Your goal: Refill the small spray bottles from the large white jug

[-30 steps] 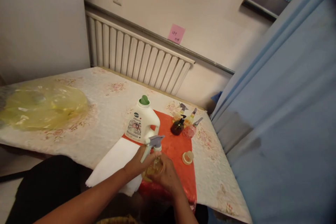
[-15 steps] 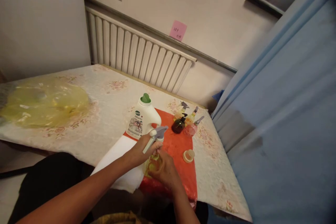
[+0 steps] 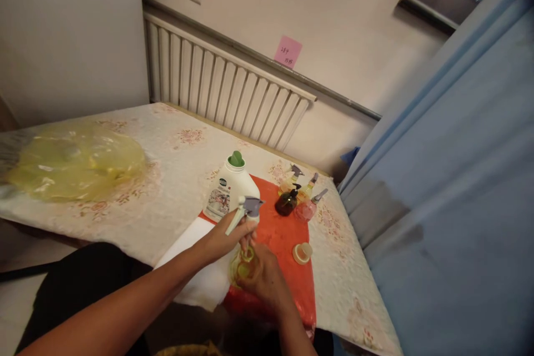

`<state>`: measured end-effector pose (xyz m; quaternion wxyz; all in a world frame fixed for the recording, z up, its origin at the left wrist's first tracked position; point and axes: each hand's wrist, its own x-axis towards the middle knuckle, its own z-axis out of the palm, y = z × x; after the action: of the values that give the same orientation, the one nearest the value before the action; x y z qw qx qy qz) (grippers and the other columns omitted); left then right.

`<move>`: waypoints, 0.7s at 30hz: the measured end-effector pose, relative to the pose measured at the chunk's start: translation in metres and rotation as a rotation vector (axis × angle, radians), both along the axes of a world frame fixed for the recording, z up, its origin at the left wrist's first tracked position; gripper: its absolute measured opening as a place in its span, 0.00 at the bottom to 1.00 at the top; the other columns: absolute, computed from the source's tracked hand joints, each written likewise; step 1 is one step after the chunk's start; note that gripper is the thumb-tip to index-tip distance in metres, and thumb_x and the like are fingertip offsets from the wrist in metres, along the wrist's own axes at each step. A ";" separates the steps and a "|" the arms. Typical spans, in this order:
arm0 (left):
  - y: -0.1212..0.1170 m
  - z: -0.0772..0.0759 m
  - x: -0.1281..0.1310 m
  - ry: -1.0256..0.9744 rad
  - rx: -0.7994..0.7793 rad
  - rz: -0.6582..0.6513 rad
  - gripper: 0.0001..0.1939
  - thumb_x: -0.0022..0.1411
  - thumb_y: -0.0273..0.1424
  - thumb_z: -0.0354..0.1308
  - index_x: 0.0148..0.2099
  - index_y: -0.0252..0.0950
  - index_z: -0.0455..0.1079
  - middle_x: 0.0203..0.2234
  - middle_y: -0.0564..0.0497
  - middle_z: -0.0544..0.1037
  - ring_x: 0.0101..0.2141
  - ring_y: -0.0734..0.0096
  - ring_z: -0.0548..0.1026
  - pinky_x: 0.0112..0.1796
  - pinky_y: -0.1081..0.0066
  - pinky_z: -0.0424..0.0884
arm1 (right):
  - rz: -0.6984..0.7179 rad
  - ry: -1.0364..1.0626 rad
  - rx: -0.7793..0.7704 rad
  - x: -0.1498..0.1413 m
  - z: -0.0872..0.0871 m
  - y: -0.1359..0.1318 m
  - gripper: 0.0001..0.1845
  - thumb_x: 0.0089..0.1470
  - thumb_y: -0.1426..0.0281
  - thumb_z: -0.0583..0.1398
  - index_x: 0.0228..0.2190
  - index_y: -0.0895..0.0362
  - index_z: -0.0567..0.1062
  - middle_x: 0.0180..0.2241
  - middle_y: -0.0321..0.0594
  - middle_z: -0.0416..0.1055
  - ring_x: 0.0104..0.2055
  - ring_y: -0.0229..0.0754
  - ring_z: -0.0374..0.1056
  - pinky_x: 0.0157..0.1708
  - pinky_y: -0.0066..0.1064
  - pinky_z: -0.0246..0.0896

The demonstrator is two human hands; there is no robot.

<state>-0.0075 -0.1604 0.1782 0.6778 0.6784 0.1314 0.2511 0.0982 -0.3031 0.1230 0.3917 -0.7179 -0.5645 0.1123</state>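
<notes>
My left hand (image 3: 233, 232) is closed around the neck of a white and grey trigger spray head (image 3: 249, 208). Just below it, my right hand (image 3: 262, 273) grips a small clear yellowish bottle (image 3: 239, 268) by its side. The bottle's round open mouth shows between the hands, and the spray head sits above it; fingers hide whether its tube is inside. Behind my hands stands a large white detergent jug (image 3: 229, 186) with a green spout and no cap on. To the right, a pale cap (image 3: 302, 253) lies on the red sheet (image 3: 287, 233).
Several small bottles stand at the red sheet's back right, including a dark pump bottle (image 3: 286, 202) and a pink spray bottle (image 3: 306, 210). A white cloth (image 3: 187, 245) lies at the left. Farther left rests a yellow plastic bag (image 3: 83, 161). A blue curtain (image 3: 438, 178) borders the right.
My left hand has raised the spray head slightly from the bottle, and its nozzle has turned a little. The bottle's mouth shows more clearly now. The view has shifted slightly.
</notes>
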 end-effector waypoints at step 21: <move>0.123 -0.086 -0.045 -0.211 -0.261 -0.003 0.19 0.64 0.47 0.59 0.44 0.37 0.70 0.28 0.51 0.75 0.27 0.71 0.73 0.25 0.73 0.66 | -0.607 0.257 0.023 0.021 -0.119 0.004 0.48 0.34 0.77 0.64 0.61 0.65 0.66 0.60 0.53 0.69 0.62 0.58 0.65 0.61 0.43 0.63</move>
<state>-0.0528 -0.0372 0.0927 0.7705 0.5548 0.0901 0.3009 0.1189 -0.2996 0.0036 0.4834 -0.8287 -0.2722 0.0737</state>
